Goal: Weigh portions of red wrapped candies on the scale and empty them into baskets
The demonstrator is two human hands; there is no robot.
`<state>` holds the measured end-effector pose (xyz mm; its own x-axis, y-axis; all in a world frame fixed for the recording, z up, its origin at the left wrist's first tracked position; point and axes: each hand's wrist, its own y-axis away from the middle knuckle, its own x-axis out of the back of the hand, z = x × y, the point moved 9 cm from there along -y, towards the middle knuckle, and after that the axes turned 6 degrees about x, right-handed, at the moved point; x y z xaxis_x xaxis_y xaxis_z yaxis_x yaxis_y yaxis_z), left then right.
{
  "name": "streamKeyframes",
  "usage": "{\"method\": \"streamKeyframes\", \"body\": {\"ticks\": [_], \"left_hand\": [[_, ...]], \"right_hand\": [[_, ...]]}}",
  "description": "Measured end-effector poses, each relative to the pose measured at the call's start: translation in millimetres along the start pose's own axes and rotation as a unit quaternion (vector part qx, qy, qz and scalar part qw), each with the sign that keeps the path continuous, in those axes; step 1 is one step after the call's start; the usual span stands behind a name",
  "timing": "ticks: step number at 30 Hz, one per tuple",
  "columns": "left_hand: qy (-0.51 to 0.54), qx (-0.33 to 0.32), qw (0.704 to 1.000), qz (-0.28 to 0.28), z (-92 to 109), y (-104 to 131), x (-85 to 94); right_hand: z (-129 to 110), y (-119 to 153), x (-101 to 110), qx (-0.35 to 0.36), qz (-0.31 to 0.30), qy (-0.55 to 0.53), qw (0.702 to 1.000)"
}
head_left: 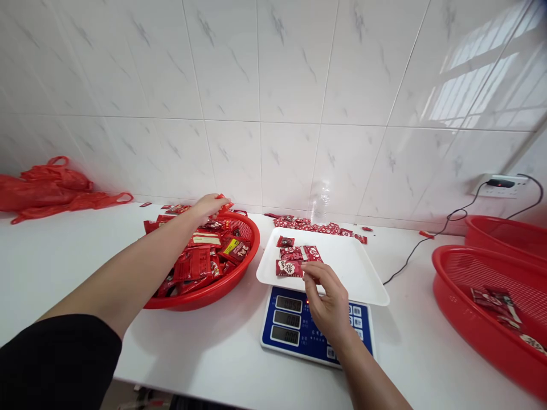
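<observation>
My left hand (pixel 210 207) is closed on a small red packet (pixel 225 204) at the back rim of a red basket (pixel 253 250) heaped with red packets. The fingers of my right hand (pixel 325 290) pinch the right end of a red packet with a pale print (pixel 289 268) at the front of a white tray (pixel 354 265). Behind it on the tray lie several other small red packets (pixel 291 253). The tray rests on a blue scale (pixel 316 348) with three displays, whose digits are hard to read.
Small red packets (pixel 299 225) line the wall beside a clear bottle (pixel 320 205). Red plastic bags (pixel 51 185) lie at the far left. Two red baskets (pixel 470 307) stand at the right, near a black cable (pixel 421 241) running to a wall socket (pixel 499 185).
</observation>
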<state>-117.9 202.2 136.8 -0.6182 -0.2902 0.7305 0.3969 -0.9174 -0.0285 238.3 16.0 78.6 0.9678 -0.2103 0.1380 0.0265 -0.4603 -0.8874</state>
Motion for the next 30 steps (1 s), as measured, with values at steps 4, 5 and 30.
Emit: {"method": "streamKeyframes", "body": {"ticks": [4, 5, 30], "left_hand": [[0.099, 0.021, 0.988, 0.117, -3, 24, 43.6], [0.129, 0.008, 0.985, 0.110, 1, 36, 43.2], [0.345, -0.340, 0.875, 0.032, 13, 225, -95.3]], "right_hand": [[0, 2, -1, 0.002, -0.004, -0.004, 1.000], [0, 2, 0, 0.001, -0.003, -0.003, 1.000], [67, -4, 12, -0.195, -0.289, 0.309, 0.885]]}}
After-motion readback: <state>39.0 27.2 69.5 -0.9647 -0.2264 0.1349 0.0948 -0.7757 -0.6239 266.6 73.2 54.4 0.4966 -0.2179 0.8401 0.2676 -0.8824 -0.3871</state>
